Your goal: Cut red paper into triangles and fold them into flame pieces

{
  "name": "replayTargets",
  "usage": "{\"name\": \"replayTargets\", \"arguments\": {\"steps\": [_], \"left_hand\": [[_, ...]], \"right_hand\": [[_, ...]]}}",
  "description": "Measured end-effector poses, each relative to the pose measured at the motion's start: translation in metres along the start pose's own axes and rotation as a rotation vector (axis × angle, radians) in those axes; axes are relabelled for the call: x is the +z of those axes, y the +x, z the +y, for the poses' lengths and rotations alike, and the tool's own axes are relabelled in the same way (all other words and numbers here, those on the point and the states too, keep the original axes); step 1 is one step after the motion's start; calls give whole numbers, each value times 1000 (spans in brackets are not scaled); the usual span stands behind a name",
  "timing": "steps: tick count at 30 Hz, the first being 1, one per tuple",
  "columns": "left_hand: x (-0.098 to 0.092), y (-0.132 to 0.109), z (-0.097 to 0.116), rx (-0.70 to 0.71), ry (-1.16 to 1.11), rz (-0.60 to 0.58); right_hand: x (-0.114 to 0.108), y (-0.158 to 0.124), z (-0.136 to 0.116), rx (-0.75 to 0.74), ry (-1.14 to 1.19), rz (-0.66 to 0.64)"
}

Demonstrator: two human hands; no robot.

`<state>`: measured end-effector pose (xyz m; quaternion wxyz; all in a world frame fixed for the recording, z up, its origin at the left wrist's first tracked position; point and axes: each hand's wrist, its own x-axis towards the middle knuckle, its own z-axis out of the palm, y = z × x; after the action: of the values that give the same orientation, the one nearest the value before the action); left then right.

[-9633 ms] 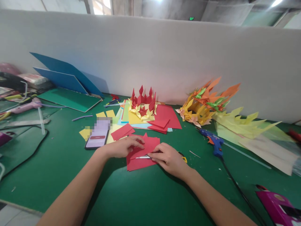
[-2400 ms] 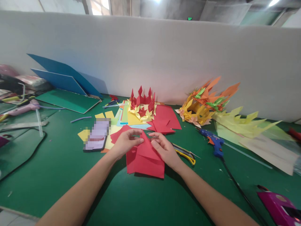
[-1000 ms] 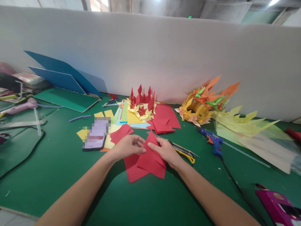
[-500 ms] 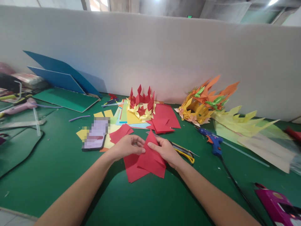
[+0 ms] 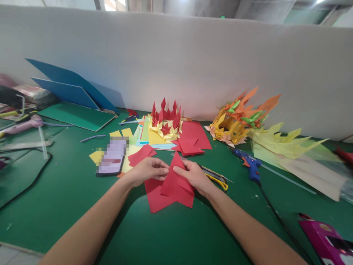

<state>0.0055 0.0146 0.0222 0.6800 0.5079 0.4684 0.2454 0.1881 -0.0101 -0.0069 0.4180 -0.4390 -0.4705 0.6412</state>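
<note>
A red paper (image 5: pixel 176 186), folded to a point at its top, is pinched in my right hand (image 5: pixel 194 175), thumb in front and fingers behind. My left hand (image 5: pixel 151 170) is closed at its left edge, with thumb and fingertips together on the paper's side. Below them, more red paper sheets (image 5: pixel 157 198) lie on the green table, partly covered by the folded one. A yellow-and-black utility knife (image 5: pixel 216 179) rests just right of my right hand. Beyond my left hand are several red paper pieces (image 5: pixel 142 154).
A red and yellow paper crown (image 5: pixel 167 121) stands on coloured sheets at the back. Right of it sit an orange paper crown (image 5: pixel 237 119) and a blue glue gun (image 5: pixel 250 165) with its cord. A phone (image 5: pixel 113 156) lies left; blue boards (image 5: pixel 68 90) lean on the wall.
My left thumb and fingertips have moved slightly up and left along the folded paper's edge and drawn closer together. My right hand keeps its grip; the paper has barely moved.
</note>
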Motion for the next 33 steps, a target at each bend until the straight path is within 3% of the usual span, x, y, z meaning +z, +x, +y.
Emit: {"name": "replayTargets", "arguments": {"steps": [7,19,25,33], "left_hand": [[1,0,0,-22,28,29],[10,-2,0,57,133,48],[11,-3,-4,58,209,-15],[11,-4,-1,139,262,-48]], "right_hand": [[-1,0,1,0,-7,-14],[2,0,-3,25,20,-4],[1,3,-1,34,164,89],[0,5,-3,48,274,101]]}}
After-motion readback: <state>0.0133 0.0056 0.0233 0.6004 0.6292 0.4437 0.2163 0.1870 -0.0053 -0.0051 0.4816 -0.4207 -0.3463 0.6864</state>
